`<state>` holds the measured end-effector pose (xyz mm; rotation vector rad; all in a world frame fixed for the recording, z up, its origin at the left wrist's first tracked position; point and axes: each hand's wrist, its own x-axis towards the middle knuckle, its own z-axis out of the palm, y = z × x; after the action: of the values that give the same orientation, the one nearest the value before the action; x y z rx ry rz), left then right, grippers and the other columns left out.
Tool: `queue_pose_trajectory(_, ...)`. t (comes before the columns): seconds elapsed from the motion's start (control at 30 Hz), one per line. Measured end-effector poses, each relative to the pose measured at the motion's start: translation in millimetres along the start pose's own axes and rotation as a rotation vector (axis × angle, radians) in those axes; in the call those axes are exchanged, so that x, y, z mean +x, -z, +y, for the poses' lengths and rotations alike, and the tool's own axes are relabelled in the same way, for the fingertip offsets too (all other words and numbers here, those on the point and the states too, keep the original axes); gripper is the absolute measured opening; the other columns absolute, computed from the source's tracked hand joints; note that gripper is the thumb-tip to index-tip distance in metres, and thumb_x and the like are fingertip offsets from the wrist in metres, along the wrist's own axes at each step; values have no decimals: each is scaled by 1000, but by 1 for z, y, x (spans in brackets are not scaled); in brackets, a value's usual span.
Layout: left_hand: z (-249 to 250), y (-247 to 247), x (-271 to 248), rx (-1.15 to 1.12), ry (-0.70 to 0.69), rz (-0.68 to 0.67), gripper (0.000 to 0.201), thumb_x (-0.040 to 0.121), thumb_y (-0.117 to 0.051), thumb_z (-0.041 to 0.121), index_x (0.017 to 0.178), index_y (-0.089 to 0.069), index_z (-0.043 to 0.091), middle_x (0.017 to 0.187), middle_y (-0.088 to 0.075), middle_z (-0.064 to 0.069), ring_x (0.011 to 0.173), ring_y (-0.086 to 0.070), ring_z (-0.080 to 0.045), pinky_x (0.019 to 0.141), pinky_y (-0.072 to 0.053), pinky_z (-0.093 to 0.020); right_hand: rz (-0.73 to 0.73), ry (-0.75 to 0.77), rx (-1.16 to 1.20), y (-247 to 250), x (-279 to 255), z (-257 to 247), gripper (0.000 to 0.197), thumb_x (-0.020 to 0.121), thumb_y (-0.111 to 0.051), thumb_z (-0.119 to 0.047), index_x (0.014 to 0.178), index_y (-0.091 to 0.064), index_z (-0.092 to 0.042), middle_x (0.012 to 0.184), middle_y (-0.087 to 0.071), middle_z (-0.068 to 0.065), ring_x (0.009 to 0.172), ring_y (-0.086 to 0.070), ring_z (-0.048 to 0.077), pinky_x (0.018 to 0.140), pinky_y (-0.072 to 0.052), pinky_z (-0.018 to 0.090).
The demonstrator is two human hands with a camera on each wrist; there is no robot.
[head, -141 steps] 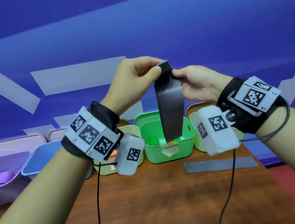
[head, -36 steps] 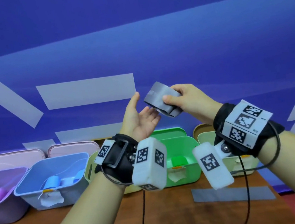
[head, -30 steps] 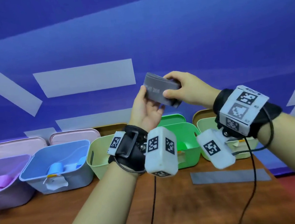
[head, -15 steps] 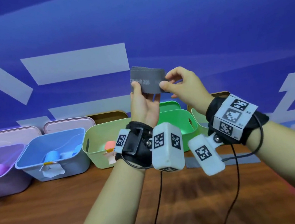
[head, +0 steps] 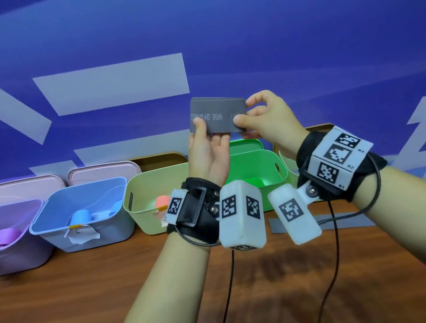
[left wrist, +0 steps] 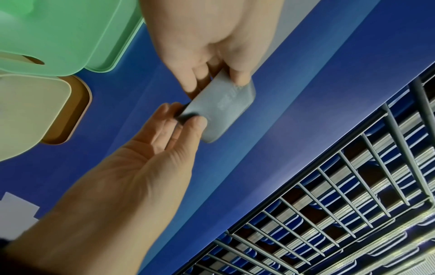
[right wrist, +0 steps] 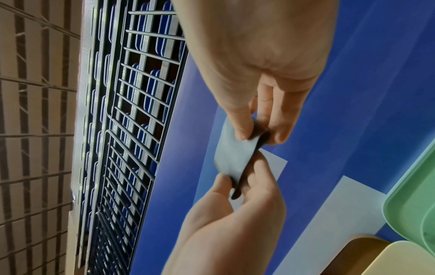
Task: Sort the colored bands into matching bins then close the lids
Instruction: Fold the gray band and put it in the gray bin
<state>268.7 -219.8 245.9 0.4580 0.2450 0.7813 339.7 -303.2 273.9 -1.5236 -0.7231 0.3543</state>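
Both hands hold a folded grey band up in front of the blue wall, above the bins. My left hand pinches its lower left part between thumb and fingers, palm toward me. My right hand pinches its right end between thumb and index finger. In the left wrist view the grey band sits between my left fingers and the right hand. The right wrist view shows the band edge-on, with the right hand above it and the left hand below.
A row of open bins stands at the back of the wooden table: purple bin, blue bin, pale green bin, green bin. Each holds a rolled band. Lids lean behind them. A grey tape strip lies on the table at the right.
The grey band hung long from both hands, and now it is folded into a compact rectangle. Over the last second it turned level and the left hand took hold of it.
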Motion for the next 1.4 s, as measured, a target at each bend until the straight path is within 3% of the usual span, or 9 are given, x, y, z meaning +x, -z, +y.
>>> queue_pose_trajectory(0.1,0,0,-4,11,4,-4,40,100,-40,24,136,-41,7,96,-63,-7,87,-61,-15,86,-46,-33,-33,-54,-63,2,1,0,30,86,-64,-9,108,-44,-10,78,-57,4,62,-59,14,55,-54,22)
queue_pose_trajectory(0.27,5,1,-5,25,-30,-11,40,99,-42,21,136,-41,7,95,-63,-6,86,-61,-14,88,-46,-32,-205,-206,23,3,0,-3,34,93,-54,-25,125,-46,-16,108,-58,2,91,-59,19,80,-51,28)
queue_pose_trajectory(0.53,6,1,-3,69,-70,-17,47,100,-41,27,139,-37,3,120,-55,-15,95,-60,-19,80,-53,-32,-181,-180,111,7,-1,-3,16,91,-56,-10,102,-51,-20,81,-62,7,63,-63,16,64,-56,21)
queue_pose_trajectory(0.63,0,1,-2,23,-56,-28,41,101,-38,30,131,-43,3,114,-57,-16,91,-60,-21,73,-55,-33,-205,-196,104,7,-3,1,18,91,-57,-9,107,-51,-16,78,-62,9,55,-62,12,59,-56,20)
queue_pose_trajectory(0.9,-13,-9,-14,-85,89,-35,35,102,-30,27,92,-53,3,75,-67,-17,81,-57,-32,89,-42,-50,-96,-196,25,21,-1,11,18,87,-59,-4,97,-53,-17,77,-64,10,60,-63,17,60,-56,23)
queue_pose_trajectory(1.1,-21,7,6,247,20,-21,25,95,-41,4,110,-48,22,100,-58,-7,89,-58,-18,81,-51,-37,-64,-241,2,54,7,18,19,86,-62,-5,101,-57,-16,68,-62,9,48,-60,9,56,-56,19)
queue_pose_trajectory(1.2,-29,6,8,426,38,-64,25,98,-41,7,121,-49,15,111,-58,-9,96,-60,-19,74,-57,-33,-61,-270,-4,68,10,24,19,87,-62,-6,101,-56,-17,69,-63,9,49,-61,8,56,-56,19)
queue_pose_trajectory(1.3,-40,2,12,601,6,-30,27,97,-40,4,123,-49,3,109,-60,-13,94,-61,-20,72,-58,-30,-141,-312,-144,82,13,32,26,86,-63,-10,109,-55,-17,81,-66,7,66,-64,14,64,-53,26)
queue_pose_trajectory(1.4,-48,-4,16,972,-155,-25,23,94,-44,1,115,-43,12,88,-59,-6,75,-56,-15,62,-50,-27,-198,-207,-402,96,18,36,37,82,-67,-13,116,-52,-19,104,-58,3,91,-56,13,76,-43,24)
